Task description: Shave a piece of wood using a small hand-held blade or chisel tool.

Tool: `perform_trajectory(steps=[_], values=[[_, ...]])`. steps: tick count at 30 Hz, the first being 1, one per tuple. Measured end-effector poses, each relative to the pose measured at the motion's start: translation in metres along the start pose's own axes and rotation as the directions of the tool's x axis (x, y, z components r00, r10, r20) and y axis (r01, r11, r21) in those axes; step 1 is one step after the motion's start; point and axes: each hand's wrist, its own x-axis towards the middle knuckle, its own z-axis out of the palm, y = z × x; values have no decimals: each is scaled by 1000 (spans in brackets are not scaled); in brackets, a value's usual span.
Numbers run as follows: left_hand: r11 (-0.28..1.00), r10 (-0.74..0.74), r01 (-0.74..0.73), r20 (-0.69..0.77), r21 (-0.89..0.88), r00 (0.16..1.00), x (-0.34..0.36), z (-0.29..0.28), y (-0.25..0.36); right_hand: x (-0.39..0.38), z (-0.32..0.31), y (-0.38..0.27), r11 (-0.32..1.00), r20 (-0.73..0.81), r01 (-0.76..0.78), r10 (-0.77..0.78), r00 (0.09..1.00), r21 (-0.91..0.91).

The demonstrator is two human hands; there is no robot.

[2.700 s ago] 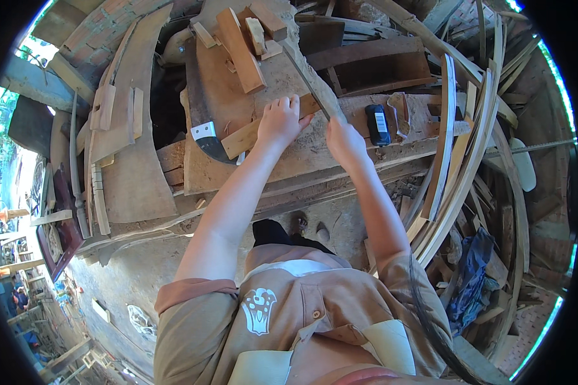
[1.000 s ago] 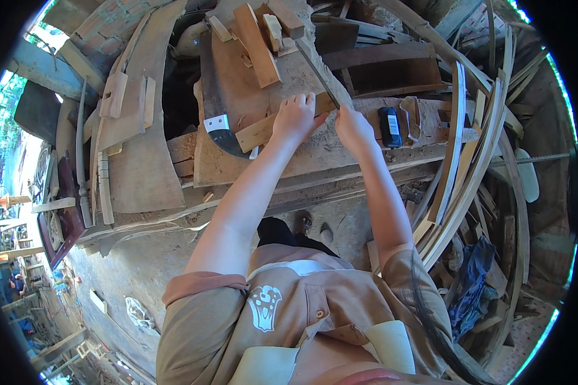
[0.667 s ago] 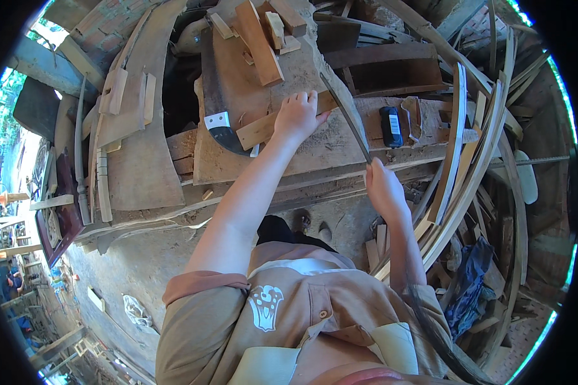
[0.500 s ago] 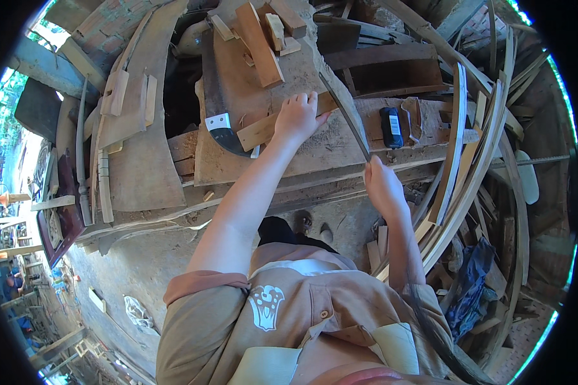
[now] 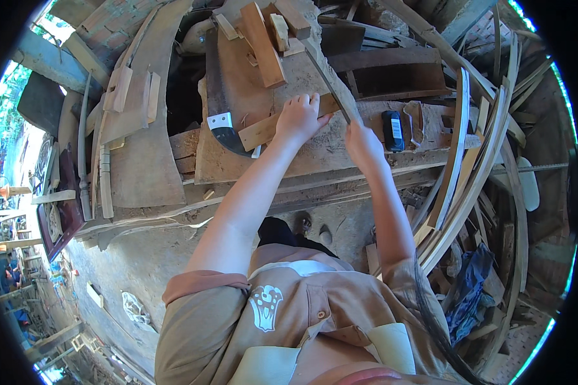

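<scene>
A brown shirt (image 5: 366, 298) with a pinkish-brown rolled left cuff (image 5: 205, 284) carries a white crest (image 5: 266, 308) and small button (image 5: 321, 315) above black legwear (image 5: 276, 232).

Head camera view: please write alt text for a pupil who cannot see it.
A person's left hand holds a wooden strip on a rough board, while the right hand grips a long, narrow tool at the strip's right end. Wood blocks lie beyond.
</scene>
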Motion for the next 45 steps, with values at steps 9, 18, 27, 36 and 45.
perform_trajectory(steps=[9,18,27,36,45], values=[[999,5,-5,-11,36,1000,-2,-1,2,-89,-28,27,997,116,-79,81,990,-21],[999,-16,15,26,43,1000,1,-2,5,0,-11,-6,999,52,-19,21,998,-48],[999,-8,6,30,45,1000,0,0,1,-4,-7,-3,1000,51,12,-10,999,-27],[999,4,-5,11,41,1000,-1,2,1,-89,-27,27,998,120,-61,63,991,-22],[998,-26,24,34,50,999,6,-2,0,-16,-13,9,1000,51,30,-30,998,-3]])
